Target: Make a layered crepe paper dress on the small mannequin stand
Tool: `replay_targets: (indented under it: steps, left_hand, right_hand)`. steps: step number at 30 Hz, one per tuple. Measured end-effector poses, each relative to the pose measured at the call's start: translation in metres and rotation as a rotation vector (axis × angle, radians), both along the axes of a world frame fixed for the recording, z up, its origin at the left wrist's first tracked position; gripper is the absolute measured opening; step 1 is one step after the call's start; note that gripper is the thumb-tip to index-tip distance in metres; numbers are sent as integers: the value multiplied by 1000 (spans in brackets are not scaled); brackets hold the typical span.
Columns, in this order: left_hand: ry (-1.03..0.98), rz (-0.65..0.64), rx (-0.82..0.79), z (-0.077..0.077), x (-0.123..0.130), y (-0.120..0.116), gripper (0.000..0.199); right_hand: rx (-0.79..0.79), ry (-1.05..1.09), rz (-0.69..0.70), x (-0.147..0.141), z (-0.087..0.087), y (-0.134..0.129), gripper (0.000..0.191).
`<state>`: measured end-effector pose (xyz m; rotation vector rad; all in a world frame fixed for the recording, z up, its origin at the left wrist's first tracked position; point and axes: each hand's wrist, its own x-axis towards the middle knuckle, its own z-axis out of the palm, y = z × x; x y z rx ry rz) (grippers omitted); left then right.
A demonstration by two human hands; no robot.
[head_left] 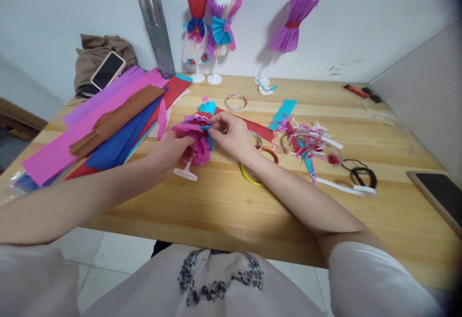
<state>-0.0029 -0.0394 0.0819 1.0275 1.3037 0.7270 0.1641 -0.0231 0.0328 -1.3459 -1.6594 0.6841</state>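
In front of me a small mannequin on a white stand leans over, wearing a crepe paper dress of magenta, purple, red and blue. My left hand is closed around its near side, with the thumb on the magenta paper. From the other side, my right hand pinches the blue and red paper at the middle of the dress. Its fingertips partly hide what lies between them. Just behind the dress are a round blue paper piece and a tiny pink flower.
Folded crepe paper sheets lie at left, near a phone and a bottle. Dressed mannequins stand along the wall. Tape rolls, paper scraps and a red strip lie right; another phone sits far right.
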Motion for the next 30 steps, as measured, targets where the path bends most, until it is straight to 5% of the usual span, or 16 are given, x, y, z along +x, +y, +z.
replay_targets:
  steps: [5, 11, 30]
  left_hand:
    - [67, -69, 75, 0, -6, 2, 10]
    - [44, -76, 132, -4, -6, 3, 9]
    - [-230, 90, -24, -12, 4, 3, 8]
  right_hand:
    - [173, -370, 75, -3, 14, -28, 36]
    - [219, -649, 75, -10, 9, -35, 14]
    - [-81, -406, 140, 11, 21, -18, 11]
